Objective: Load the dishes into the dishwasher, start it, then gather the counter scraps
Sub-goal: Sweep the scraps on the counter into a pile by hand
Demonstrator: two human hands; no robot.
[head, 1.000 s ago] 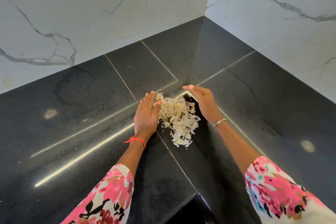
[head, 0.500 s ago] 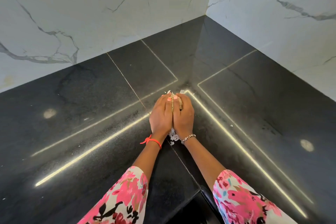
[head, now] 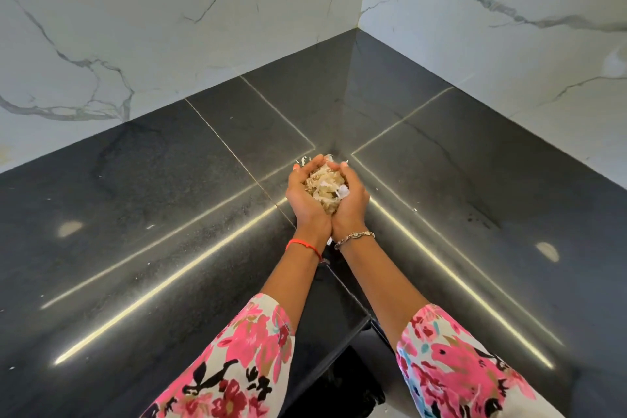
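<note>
Scraps (head: 325, 188), pale and flaky, lie heaped in two cupped hands over the black surface (head: 169, 214). The left hand (head: 305, 204) is at 9 o'clock of the heap and the right hand (head: 354, 205) at 3 o'clock, their fingers (head: 300, 176) curled around it and the heels touching.

The left hand (head: 305, 205) and right hand (head: 354, 207) meet side by side, fingers curled upward, cupping a heap of pale flaky scraps (head: 324, 188) over the black tabletop (head: 169, 214). Stray flecks (head: 303, 159) lie at the hands' 12 o'clock. A red thread (head: 303, 244) circles the left wrist and a metal bracelet (head: 354, 237) the right.
</note>
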